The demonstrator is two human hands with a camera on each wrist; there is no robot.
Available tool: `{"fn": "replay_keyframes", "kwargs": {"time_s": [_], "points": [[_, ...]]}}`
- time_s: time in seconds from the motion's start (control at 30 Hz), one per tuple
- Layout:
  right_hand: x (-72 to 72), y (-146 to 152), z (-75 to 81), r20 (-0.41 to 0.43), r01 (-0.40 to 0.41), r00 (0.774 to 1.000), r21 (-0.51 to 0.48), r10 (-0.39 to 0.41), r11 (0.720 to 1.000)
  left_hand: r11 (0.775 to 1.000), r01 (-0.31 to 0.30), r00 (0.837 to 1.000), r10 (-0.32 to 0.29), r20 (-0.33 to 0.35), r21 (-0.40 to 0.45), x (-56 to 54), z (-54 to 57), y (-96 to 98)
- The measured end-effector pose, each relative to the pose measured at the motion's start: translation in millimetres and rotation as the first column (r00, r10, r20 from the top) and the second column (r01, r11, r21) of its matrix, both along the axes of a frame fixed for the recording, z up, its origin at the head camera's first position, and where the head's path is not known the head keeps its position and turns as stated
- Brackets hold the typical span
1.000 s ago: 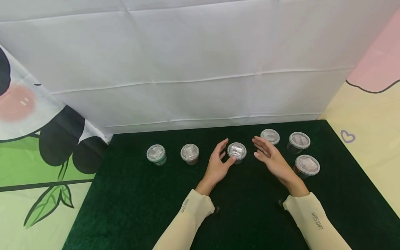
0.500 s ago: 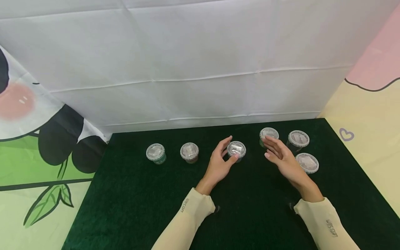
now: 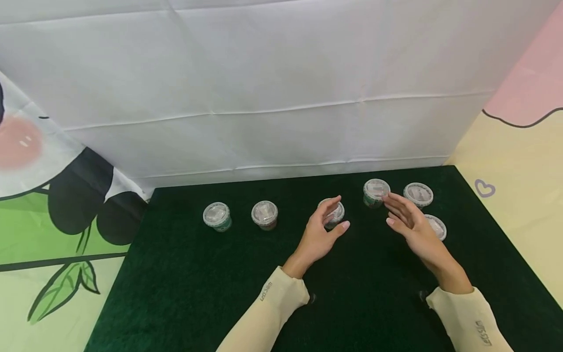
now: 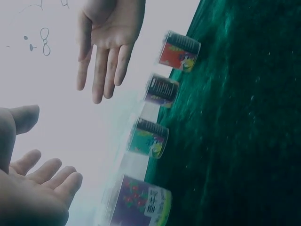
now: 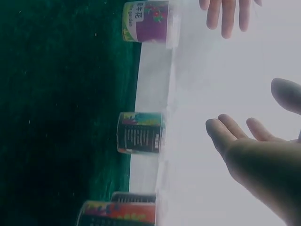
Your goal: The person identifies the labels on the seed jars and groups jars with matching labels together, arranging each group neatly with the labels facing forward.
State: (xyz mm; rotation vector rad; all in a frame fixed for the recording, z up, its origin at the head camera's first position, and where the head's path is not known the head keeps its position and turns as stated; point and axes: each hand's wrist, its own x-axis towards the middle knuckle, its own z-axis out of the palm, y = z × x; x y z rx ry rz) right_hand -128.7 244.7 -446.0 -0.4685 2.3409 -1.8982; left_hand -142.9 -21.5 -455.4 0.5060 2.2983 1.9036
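Note:
My left hand (image 3: pixel 318 237) is raised over the table with relaxed, spread fingers and holds nothing. Just beyond it, partly hidden by its fingers, stands a clear-lidded plastic tub (image 3: pixel 336 214); its label is purple in the left wrist view, where the same tub (image 4: pixel 136 202) stands nearest. My right hand (image 3: pixel 418 232) hovers farther right, fingers loosely extended, nothing in its grasp. Its fingertips overlap the edge of another lidded tub (image 3: pixel 375 190); contact cannot be told. That hand partly hides a tub (image 3: pixel 437 227) behind it. In the right wrist view the purple tub (image 5: pixel 153 21) is upright.
Two more lidded tubs, one with a teal side (image 3: pixel 217 216) and one brownish (image 3: pixel 265 215), stand to the left. Another tub (image 3: pixel 419 194) is at the back right. Dark green cloth (image 3: pixel 211 293) covers the table; a white curtain (image 3: pixel 264 137) hangs behind.
My right hand has moved right, away from the middle tub. My left hand has lifted and shifted slightly right, its thumb now off the tub's lid. The tubs stay in place.

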Motion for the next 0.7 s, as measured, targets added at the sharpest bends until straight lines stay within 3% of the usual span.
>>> {"fn": "replay_keyframes", "kwargs": {"time_s": [0.4, 0.7], "points": [[12.5, 19.1, 2.2, -0.043, 0.055, 0.998, 0.037, -0.054, 0.998, 0.997, 0.073, 0.997, -0.073, 0.037, -0.009, 7.1, -6.9, 20.7], [17.9, 31.9, -2.0, -0.087, 0.044, 0.995, -0.070, -0.050, 0.997, 0.993, 0.113, 0.990, -0.114, 0.082, 0.021, 4.7, -18.3, 30.7]]}}
